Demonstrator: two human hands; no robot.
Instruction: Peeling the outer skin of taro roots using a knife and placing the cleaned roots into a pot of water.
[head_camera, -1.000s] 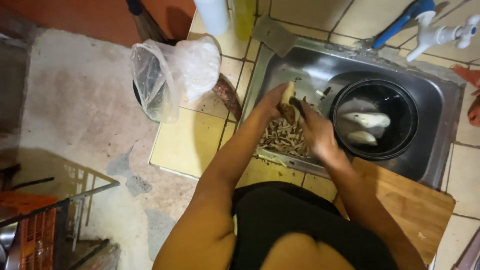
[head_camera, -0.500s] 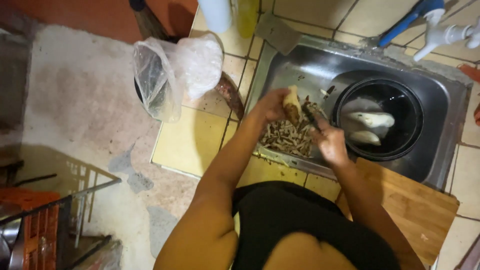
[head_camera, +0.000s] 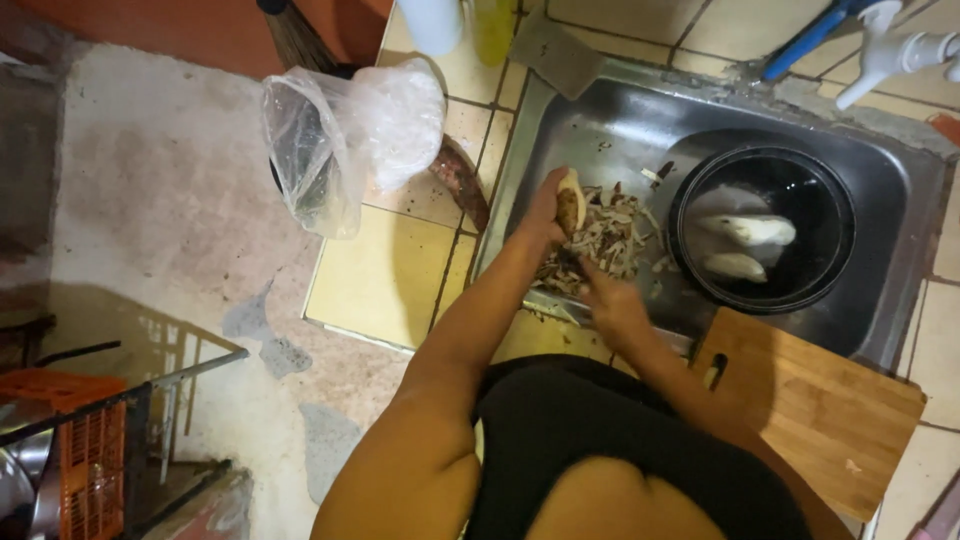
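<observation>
Down comes the right hand (head_camera: 612, 305) from where it worked a moment ago, now low over the near edge of the sink (head_camera: 600, 110), while the left hand (head_camera: 552, 208) lifts the root vegetable (head_camera: 571, 201) a touch higher than half a second back. That left hand is closed around the root, holding it upright above the heap of peelings (head_camera: 605, 240), pale flesh showing on the upper part and brown skin below. The right hand is curled, fingers folded in as if round a peeler or knife handle, though the tool itself is too blurred to make out, so what it grips I cannot tell.

Peeling looks to be the step in hand, and by the skin left on the lower part it seems partway through. Two pale peeled roots (head_camera: 752, 229) already lie in the black pot (head_camera: 765, 225) sitting in the sink to the right. A wooden cutting board (head_camera: 810, 410) rests over the near corner, and a clear plastic bag (head_camera: 340, 140) stands on the tiled counter (head_camera: 385, 285) to the left.

Next stroke calls for bringing the right hand back up to the brown skin, probably with a turn of the root to present the unpeeled side.
</observation>
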